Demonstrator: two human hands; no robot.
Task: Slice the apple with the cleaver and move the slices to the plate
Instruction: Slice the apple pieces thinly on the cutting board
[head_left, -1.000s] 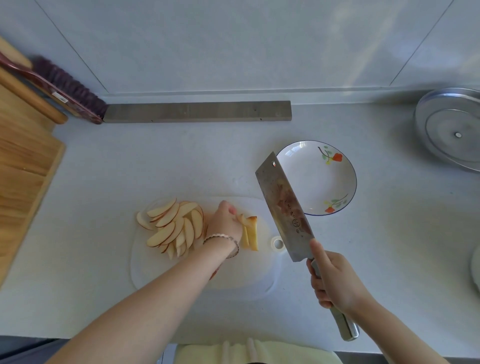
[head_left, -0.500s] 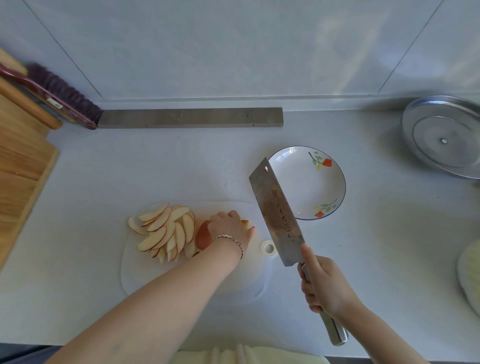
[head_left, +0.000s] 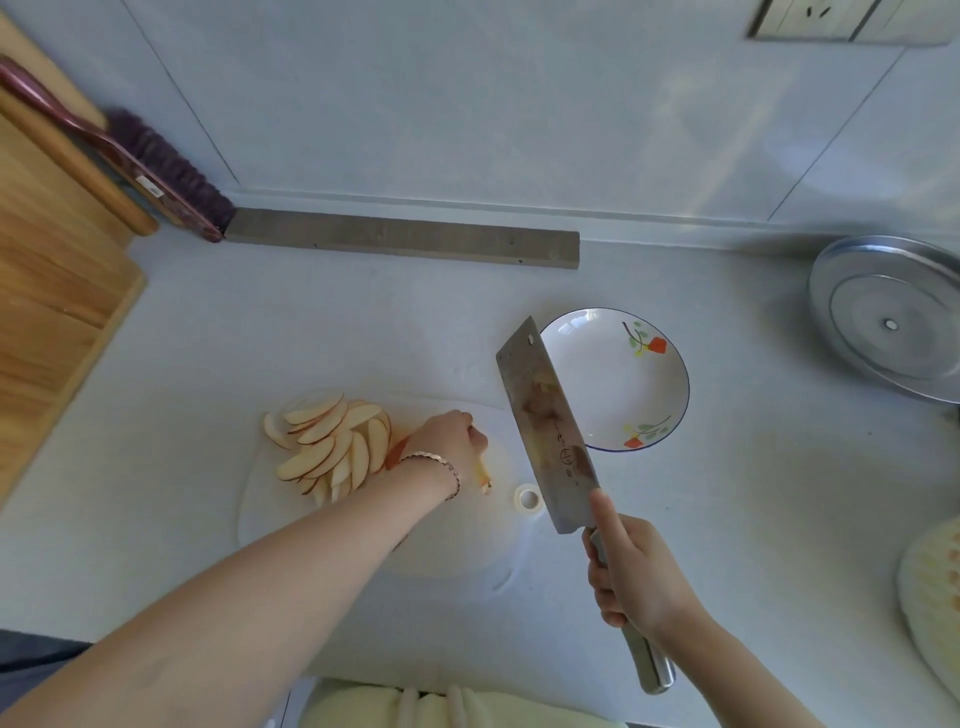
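A heap of thin apple slices (head_left: 332, 447) lies on the left part of the translucent white cutting board (head_left: 415, 551). My left hand (head_left: 451, 440) grips a remaining apple piece (head_left: 482, 475) just right of the heap; most of that piece is hidden under my fingers. My right hand (head_left: 631, 582) holds the steel handle of the cleaver (head_left: 548, 431), forefinger along the blade's heel. The blade hangs above the board's right edge, its tip overlapping the rim of the white flower-painted plate (head_left: 618, 379), which holds nothing.
A wooden board (head_left: 47, 270) and a purple brush (head_left: 156, 166) stand at the left. A grey bar (head_left: 402, 244) lies along the wall. A steel lid (head_left: 891, 322) sits at the far right, a pale round object (head_left: 935, 587) at the right edge.
My left hand has turned the apple piece down onto the board and closed over it. The cleaver stayed raised beside the plate. My view has tilted up slightly.
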